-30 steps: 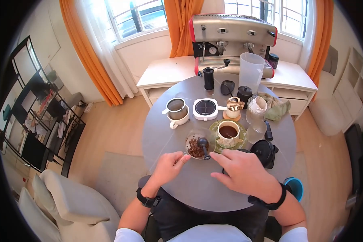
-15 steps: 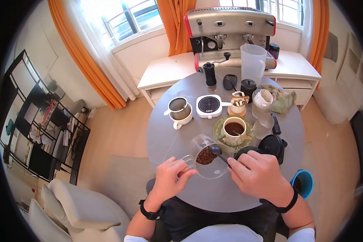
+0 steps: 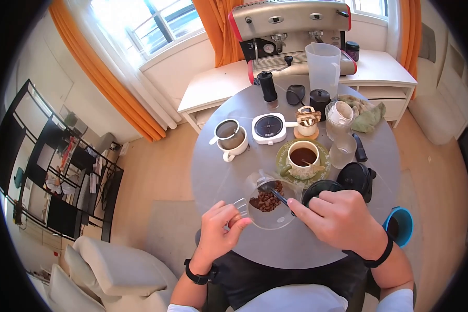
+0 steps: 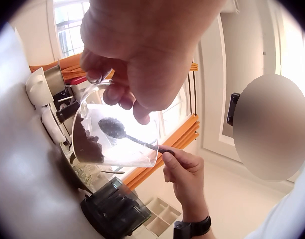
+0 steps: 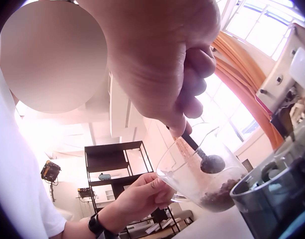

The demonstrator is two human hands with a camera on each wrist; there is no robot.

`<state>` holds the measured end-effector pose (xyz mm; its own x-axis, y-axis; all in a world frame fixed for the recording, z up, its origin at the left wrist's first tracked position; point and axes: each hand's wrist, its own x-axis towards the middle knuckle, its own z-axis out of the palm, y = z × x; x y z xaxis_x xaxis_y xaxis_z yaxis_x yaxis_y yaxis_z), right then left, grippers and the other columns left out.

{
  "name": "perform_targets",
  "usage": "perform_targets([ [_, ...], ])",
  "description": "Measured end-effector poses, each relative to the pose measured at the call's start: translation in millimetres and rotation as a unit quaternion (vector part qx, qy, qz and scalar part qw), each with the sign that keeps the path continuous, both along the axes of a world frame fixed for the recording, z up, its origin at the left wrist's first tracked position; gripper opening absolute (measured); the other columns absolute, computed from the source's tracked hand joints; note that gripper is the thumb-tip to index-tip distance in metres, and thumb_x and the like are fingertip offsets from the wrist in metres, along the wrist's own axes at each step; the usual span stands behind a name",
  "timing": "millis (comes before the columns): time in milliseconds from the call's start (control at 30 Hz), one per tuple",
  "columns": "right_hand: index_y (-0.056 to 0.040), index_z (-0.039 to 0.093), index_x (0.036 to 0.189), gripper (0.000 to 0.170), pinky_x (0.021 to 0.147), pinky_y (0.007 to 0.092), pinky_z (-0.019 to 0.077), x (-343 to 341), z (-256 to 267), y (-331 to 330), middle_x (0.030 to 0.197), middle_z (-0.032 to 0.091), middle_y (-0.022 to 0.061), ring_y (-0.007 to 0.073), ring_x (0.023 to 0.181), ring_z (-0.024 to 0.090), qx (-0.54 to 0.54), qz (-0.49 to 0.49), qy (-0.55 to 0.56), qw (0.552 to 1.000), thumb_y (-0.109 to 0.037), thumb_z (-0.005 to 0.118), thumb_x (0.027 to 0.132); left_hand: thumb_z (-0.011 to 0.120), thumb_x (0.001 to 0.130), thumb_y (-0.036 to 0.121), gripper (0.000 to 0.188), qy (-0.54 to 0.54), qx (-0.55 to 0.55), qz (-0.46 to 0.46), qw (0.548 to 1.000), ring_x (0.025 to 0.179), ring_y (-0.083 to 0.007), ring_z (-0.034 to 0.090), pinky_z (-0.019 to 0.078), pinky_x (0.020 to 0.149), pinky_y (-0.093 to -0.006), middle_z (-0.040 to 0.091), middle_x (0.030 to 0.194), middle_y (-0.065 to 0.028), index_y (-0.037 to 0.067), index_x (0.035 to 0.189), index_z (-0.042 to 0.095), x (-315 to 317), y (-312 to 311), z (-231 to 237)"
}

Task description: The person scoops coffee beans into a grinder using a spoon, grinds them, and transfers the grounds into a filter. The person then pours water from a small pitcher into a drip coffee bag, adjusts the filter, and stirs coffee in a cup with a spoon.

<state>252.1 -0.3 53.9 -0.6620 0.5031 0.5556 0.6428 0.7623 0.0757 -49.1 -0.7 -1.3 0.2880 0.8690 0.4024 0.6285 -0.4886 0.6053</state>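
My left hand (image 3: 219, 229) grips the handle of a clear mug (image 3: 274, 222), tilted over the front of the table. Coffee beans (image 3: 268, 202) lie heaped against one side inside it. A black scoop (image 3: 279, 194) slants into the mug, its handle pinched by my right hand (image 3: 343, 221). In the left wrist view the scoop's round bowl (image 4: 111, 128) hangs inside the mug, beside the beans (image 4: 87, 143). The right wrist view shows the scoop's bowl (image 5: 212, 164) just above the beans (image 5: 223, 194).
Beyond the mug, a cup of dark coffee (image 3: 302, 156) with a spoon stands on a green plate (image 3: 321, 179). A dark see-through container (image 4: 117, 209) and black lid (image 3: 356, 179) are beside my right hand. Farther back are a white round-topped device (image 3: 269, 129), hand grinder (image 3: 268, 86) and clear pitcher (image 3: 323, 65).
The mug has been lifted and tilted toward me by my left hand. My right hand, earlier with extended fingers near the scoop, now grips its handle, and the scoop's bowl has shifted among the beans.
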Motion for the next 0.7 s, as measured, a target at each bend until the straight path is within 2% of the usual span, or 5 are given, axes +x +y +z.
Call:
perform_targets([
  [100, -0.0097, 0.079, 0.111, 0.037, 0.046, 0.0285, 0.0435, -7.8, -15.2, 1.3, 0.065, 0.048, -0.0032, 0.0113, 0.058, 0.055, -0.003, 0.006, 0.016, 1.0, -0.011, 0.074, 0.074, 0.085, 0.084, 0.011, 0.029, -0.012, -0.002, 0.004, 1.0, 0.063, -0.0195, 0.046, 0.0374, 0.057, -0.0326, 0.054, 0.065, -0.0048, 0.002, 0.071, 0.061, 7.7, -2.6, 1.0],
  [167, -0.0098, 0.079, 0.111, 0.037, 0.047, 0.0282, 0.0438, -2.0, -11.7, -7.9, 0.065, 0.048, -0.0033, 0.0112, 0.058, 0.055, -0.022, 0.025, 0.015, 0.999, -0.011, 0.074, 0.074, 0.087, 0.082, 0.015, 0.036, -0.005, 0.005, 0.028, 1.0, 0.062, -0.0253, 0.043, 0.0365, 0.056, -0.0372, 0.05, 0.063, -0.0057, 0.005, 0.069, 0.055, 7.2, -5.2, 1.1],
  [333, -0.0076, 0.079, 0.108, 0.033, 0.05, 0.0261, 0.0455, -5.4, -6.5, -3.1, 0.067, 0.052, -0.0034, 0.0104, 0.062, 0.06, -0.019, 0.015, 0.019, 1.0, -0.014, 0.071, 0.076, 0.088, 0.081, 0.016, 0.037, -0.009, 0.02, 0.008, 1.0, 0.061, -0.025, 0.043, 0.0356, 0.055, -0.0371, 0.05, 0.061, -0.0052, 0.006, 0.069, 0.055, 8.8, -7.0, 0.2],
  [533, -0.0079, 0.079, 0.107, 0.033, 0.05, 0.0258, 0.0446, 6.7, -5.2, -5.4, 0.066, 0.05, -0.0039, 0.0108, 0.059, 0.057, -0.032, 0.074, -0.015, 0.997, -0.014, 0.071, 0.076, 0.09, 0.08, 0.018, 0.039, 0.007, 0.034, 0.025, 0.999, 0.06, -0.0245, 0.041, 0.0343, 0.054, -0.037, 0.048, 0.06, -0.0045, 0.006, 0.068, 0.055, 3.9, -6.7, -0.5],
  [700, -0.008, 0.079, 0.106, 0.031, 0.047, 0.0266, 0.043, 4.8, -14.5, -0.9, 0.064, 0.054, -0.0043, 0.0107, 0.057, 0.058, 0.026, -0.011, -0.025, 0.999, -0.013, 0.074, 0.076, 0.09, 0.08, 0.019, 0.04, 0.011, 0.046, 0.016, 0.999, 0.06, -0.0242, 0.041, 0.0339, 0.053, -0.0369, 0.048, 0.06, -0.0043, 0.006, 0.068, 0.055, 12.8, -4.8, 0.1],
])
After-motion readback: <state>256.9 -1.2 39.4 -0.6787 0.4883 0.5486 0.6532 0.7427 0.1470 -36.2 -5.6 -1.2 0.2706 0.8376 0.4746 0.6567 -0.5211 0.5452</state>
